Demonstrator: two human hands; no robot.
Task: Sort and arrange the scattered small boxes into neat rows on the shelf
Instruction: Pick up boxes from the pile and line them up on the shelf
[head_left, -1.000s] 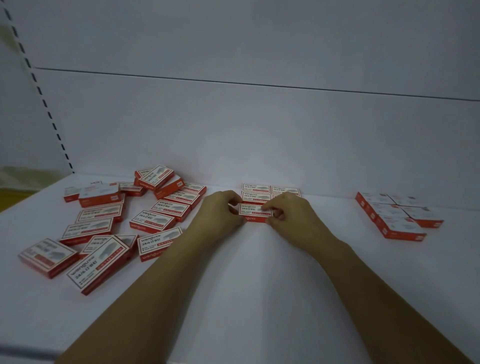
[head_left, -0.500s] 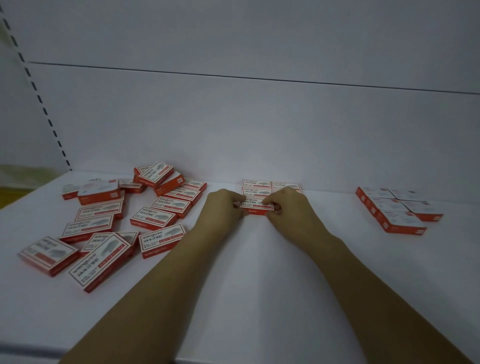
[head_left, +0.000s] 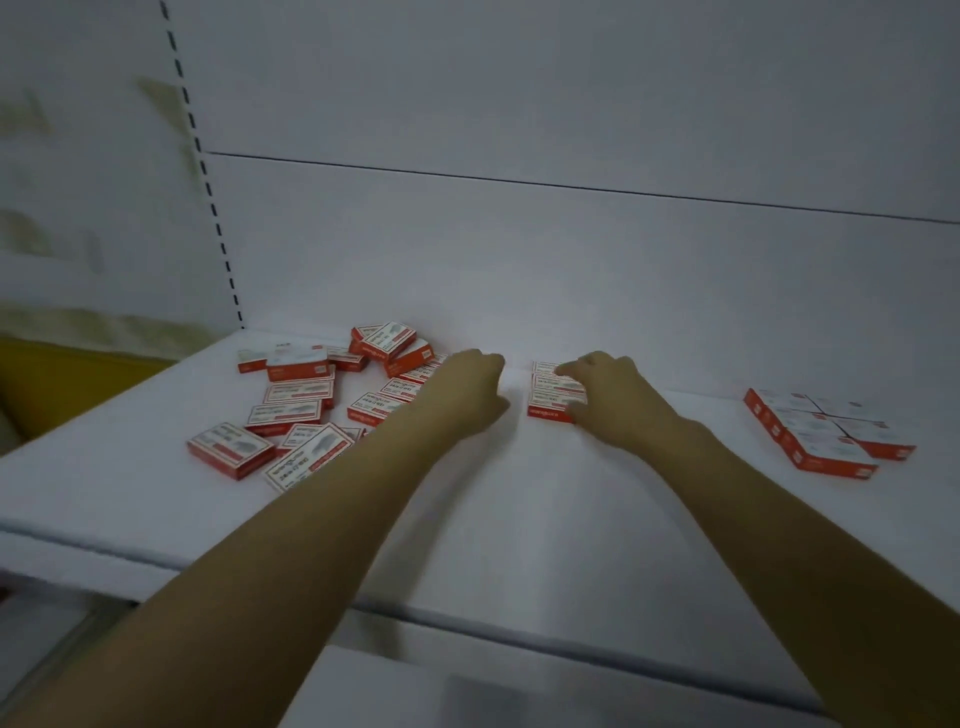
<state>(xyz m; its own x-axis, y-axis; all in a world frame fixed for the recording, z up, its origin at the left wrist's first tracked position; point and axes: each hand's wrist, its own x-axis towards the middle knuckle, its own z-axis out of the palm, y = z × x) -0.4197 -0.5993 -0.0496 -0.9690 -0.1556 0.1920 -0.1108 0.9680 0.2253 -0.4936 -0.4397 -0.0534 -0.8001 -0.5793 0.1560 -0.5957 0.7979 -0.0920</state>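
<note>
A: Boxes, small and red-and-white: where are they now?

B: In three groups on the white shelf (head_left: 519, 519). The scattered pile (head_left: 322, 410) lies on the left side, many boxes at different angles, some resting on others. A small row in progress (head_left: 550, 397) sits in the middle, close to the back wall (head_left: 571, 270). A finished block (head_left: 826, 428) is well apart on the right, its boxes edge to edge.

A: What are the hands doing?

B: The right hand (head_left: 618, 400) rests on the middle row with fingers bent down over the boxes. I think it presses them so their edges stay square, but I cannot tell if it pinches one. The left hand (head_left: 467, 392) is loosely curled, holding nothing that I can see, just between the row and the pile, partly covering the nearest loose boxes.

A: Why is it there?

B: Probably to take the next box from the pile. The nearest boxes lie flat, so they should be easy to lift by the sides.

A: How much is done?

B: Only a small part, I judge; most boxes are not yet sorted.
</note>
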